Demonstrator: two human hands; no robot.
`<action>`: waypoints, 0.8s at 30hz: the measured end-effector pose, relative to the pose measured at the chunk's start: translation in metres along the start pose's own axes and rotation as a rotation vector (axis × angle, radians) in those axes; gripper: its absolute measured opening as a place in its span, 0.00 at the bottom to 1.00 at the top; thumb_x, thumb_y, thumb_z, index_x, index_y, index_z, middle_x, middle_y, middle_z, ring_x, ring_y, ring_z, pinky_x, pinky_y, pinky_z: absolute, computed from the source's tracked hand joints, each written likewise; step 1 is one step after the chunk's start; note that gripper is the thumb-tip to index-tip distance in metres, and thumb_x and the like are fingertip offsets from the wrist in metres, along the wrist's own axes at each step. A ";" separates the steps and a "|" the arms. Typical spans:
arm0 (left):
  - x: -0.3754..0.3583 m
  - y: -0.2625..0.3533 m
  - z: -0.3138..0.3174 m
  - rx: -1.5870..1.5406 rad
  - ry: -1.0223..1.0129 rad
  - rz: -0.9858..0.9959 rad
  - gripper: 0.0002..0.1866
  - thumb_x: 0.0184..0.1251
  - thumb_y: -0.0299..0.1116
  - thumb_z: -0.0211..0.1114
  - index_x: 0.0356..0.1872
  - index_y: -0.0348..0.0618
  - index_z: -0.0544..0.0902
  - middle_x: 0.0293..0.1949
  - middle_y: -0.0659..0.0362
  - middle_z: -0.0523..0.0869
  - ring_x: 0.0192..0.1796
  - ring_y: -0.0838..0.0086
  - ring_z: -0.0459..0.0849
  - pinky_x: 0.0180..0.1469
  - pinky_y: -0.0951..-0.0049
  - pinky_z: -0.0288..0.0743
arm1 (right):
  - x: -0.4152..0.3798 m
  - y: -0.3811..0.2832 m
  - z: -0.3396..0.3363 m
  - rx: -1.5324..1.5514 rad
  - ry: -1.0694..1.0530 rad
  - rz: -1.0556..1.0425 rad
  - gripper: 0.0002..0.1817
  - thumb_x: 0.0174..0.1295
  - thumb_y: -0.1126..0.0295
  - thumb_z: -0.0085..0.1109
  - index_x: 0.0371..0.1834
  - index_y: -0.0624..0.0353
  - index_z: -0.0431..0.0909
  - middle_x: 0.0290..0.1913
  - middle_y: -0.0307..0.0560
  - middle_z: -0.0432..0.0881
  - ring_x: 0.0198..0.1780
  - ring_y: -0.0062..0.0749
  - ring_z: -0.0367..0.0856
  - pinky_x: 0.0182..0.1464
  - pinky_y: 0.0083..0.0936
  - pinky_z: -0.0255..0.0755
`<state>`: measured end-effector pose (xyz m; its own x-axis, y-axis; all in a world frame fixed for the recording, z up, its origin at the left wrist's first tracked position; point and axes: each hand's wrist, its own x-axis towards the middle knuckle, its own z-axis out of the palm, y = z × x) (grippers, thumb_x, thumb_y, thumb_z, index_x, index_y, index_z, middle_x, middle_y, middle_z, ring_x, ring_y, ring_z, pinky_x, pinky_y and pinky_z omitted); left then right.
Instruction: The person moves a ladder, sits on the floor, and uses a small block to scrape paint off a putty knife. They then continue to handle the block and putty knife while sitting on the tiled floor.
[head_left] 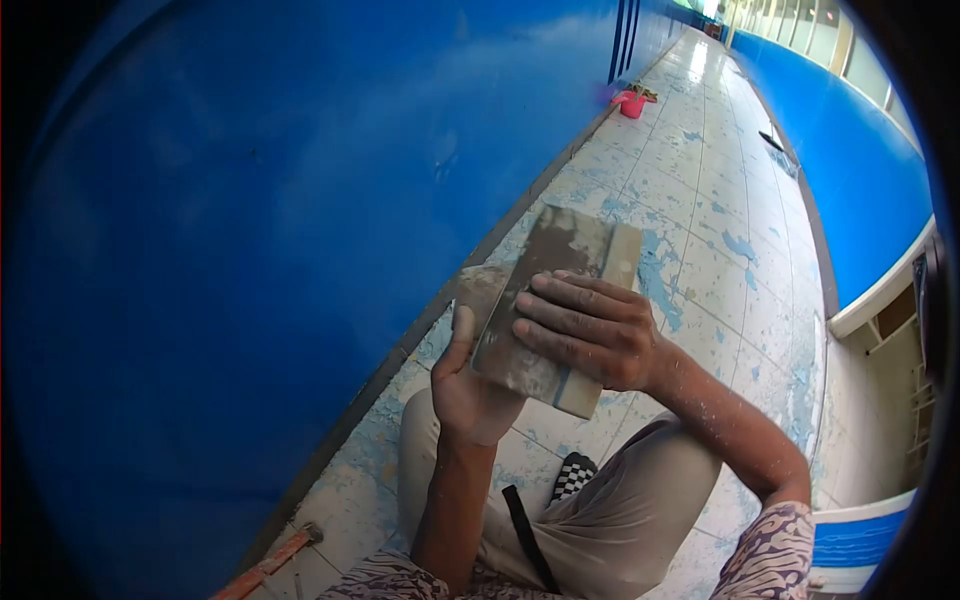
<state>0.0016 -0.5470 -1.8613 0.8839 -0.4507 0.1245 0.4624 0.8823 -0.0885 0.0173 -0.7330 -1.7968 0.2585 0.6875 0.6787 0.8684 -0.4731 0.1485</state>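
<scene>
A flat wooden block [623, 255] is raised in front of me, with a worn brown sheet that looks like sandpaper [565, 240] laid over its face. My right hand [590, 330] presses the sheet against the block, fingers together across it and dust on the skin. From the left and below, my left hand [470, 385] supports the block, thumb up along its edge and the other fingers hidden behind. A dusty, greyish-brown flap [482, 290] shows past the block's left side, above my left thumb.
A blue wall [300, 250] runs close along my left, and a lower blue wall [860, 180] along the right. Paint flakes cover the tiled floor [700, 200]. A pink bucket [632, 106] stands farther down the corridor. An orange-handled tool [270, 563] lies at lower left.
</scene>
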 end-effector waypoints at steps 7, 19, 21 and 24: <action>0.021 0.002 -0.014 -0.308 -0.297 -0.305 0.32 0.85 0.52 0.40 0.75 0.35 0.64 0.67 0.46 0.77 0.62 0.64 0.82 0.61 0.62 0.79 | 0.000 -0.007 -0.007 -0.147 -0.032 -0.132 0.20 0.61 0.66 0.61 0.56 0.59 0.85 0.59 0.53 0.85 0.64 0.50 0.82 0.70 0.44 0.76; 0.032 0.005 -0.016 0.171 -0.143 -0.112 0.30 0.84 0.50 0.44 0.71 0.34 0.69 0.61 0.46 0.81 0.57 0.66 0.85 0.59 0.64 0.81 | -0.020 0.006 -0.003 -0.073 -0.080 -0.100 0.23 0.56 0.69 0.63 0.58 0.56 0.84 0.63 0.45 0.84 0.67 0.42 0.80 0.71 0.40 0.76; 0.030 0.015 -0.024 0.185 -0.179 -0.179 0.27 0.84 0.46 0.48 0.69 0.34 0.70 0.60 0.48 0.82 0.56 0.67 0.85 0.57 0.63 0.82 | -0.018 0.000 -0.001 -0.079 -0.119 -0.101 0.21 0.59 0.69 0.64 0.57 0.57 0.85 0.59 0.45 0.86 0.64 0.41 0.83 0.68 0.42 0.78; 0.028 0.023 -0.035 0.391 -0.054 -0.164 0.22 0.82 0.40 0.53 0.67 0.35 0.72 0.58 0.50 0.83 0.54 0.67 0.87 0.55 0.64 0.84 | -0.023 -0.002 0.010 0.024 -0.195 -0.031 0.24 0.53 0.69 0.69 0.57 0.52 0.85 0.60 0.46 0.85 0.68 0.40 0.79 0.73 0.46 0.72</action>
<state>0.0391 -0.5442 -1.8944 0.7913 -0.5906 0.1583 0.5259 0.7895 0.3165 0.0137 -0.7425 -1.8197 0.3069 0.7962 0.5213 0.8863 -0.4387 0.1483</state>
